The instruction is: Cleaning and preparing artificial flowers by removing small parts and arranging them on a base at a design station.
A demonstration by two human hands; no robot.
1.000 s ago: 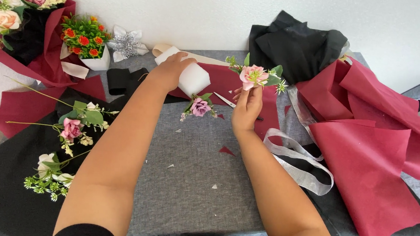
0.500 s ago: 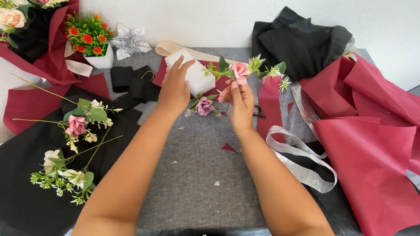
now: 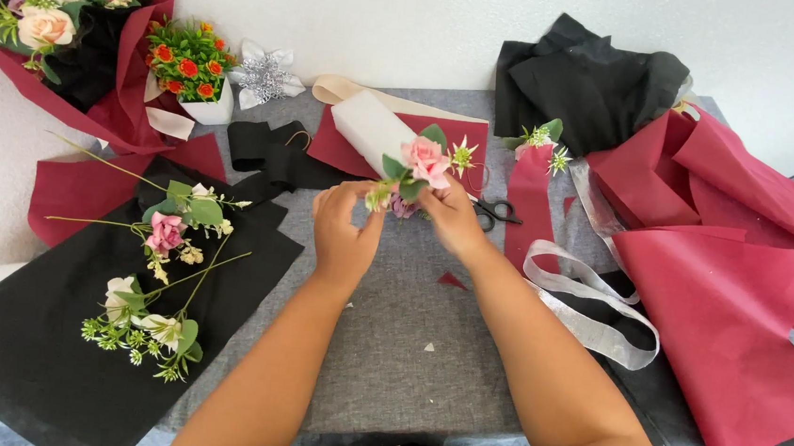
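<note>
Two hands meet at the small flower bunch (image 3: 412, 172): our left hand (image 3: 344, 233) and right hand (image 3: 454, 220) both pinch its stems, just beside the scissors (image 3: 492, 212) on the desk (image 3: 406, 346).

matt grey felt tablecloth (image 3: 423, 367), matt crimson wrapping sheets (image 3: 728, 334), sheer ribbon (image 3: 589, 304)

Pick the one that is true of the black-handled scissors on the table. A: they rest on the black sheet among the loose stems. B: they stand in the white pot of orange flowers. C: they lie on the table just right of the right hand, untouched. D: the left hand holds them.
C: the scissors lie flat on the table beside the right hand, which, with the left hand, holds a small pink flower cluster instead.
</note>
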